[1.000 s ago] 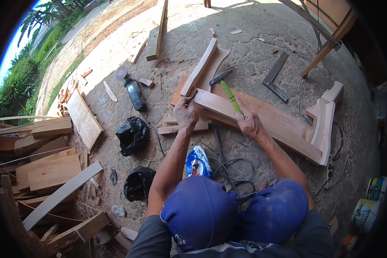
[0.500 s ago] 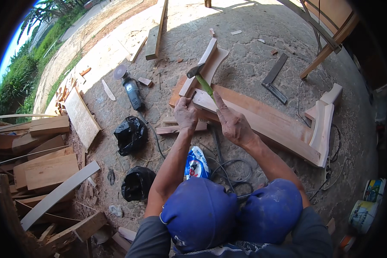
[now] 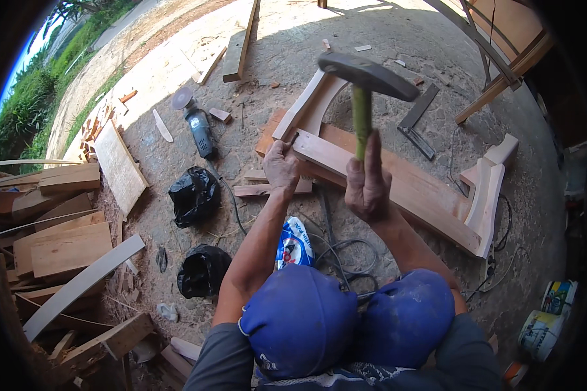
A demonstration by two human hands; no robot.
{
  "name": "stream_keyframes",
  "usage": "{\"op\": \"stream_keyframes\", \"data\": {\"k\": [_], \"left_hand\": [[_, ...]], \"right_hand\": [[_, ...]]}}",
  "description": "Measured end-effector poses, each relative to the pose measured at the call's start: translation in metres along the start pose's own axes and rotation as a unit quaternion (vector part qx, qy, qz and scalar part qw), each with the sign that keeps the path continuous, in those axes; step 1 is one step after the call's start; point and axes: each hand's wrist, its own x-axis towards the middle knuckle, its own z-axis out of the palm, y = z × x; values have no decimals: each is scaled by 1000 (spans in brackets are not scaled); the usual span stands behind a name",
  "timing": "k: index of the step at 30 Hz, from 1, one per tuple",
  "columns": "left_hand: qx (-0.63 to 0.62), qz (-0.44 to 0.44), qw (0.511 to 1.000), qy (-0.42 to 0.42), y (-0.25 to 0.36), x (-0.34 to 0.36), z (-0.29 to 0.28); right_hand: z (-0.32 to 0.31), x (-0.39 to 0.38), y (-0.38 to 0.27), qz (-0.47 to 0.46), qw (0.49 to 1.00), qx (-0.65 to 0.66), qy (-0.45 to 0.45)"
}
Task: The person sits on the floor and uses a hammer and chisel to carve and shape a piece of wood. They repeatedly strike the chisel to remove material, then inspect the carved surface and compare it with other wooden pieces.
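My left hand [image 3: 282, 166] is closed at the end of a pale narrow board [image 3: 385, 189], with something small and dark at its fingertips, too small to make out. My right hand [image 3: 368, 189] grips the green handle of a hammer [image 3: 370, 76], its dark head raised high in view above the work. The narrow board lies along a wider reddish board [image 3: 424, 169] and joins curved wooden pieces at the left end [image 3: 316, 98] and the right end [image 3: 489, 208].
Left: an angle grinder [image 3: 201, 137], black bags [image 3: 195, 195], piled offcuts [image 3: 68, 247]. Below my hands: a blue-white packet [image 3: 292, 241], cables [image 3: 352, 254], two rounded blue cloth-covered shapes [image 3: 300, 326]. Right: a metal square [image 3: 417, 111], buckets [image 3: 544, 326], a wooden stand [image 3: 489, 91]. A plank [image 3: 240, 49] lies ahead.
The hammer in my right hand swung left over the board's end, then rose back up, much larger in view now. My left hand stays at the board's end.
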Motion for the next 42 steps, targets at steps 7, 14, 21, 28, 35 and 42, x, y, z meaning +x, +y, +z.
{"op": "stream_keyframes", "data": {"k": [7, 14, 21, 28, 35, 42], "left_hand": [[30, -31, 999, -32, 12, 9, -3], [-80, -103, 991, -26, 14, -1, 1], [24, 81, 996, -39, 38, 1, -12], [-22, 57, 997, -55, 20, -8, -6], [-21, 13, 999, -44, 13, -6, 1], [-3, 66, 996, -62, 11, -6, -2]], "right_hand": [[-1, -29, 64, 172, 953, -86, -235], [-4, -39, 73, 357, 904, 33, -232], [-7, -49, 81, 323, 920, 26, -219], [-6, -52, 85, 282, 941, 31, -183], [-10, -57, 71, 277, 938, 37, -203], [-10, -55, 48, 265, 914, -61, -300]]}}
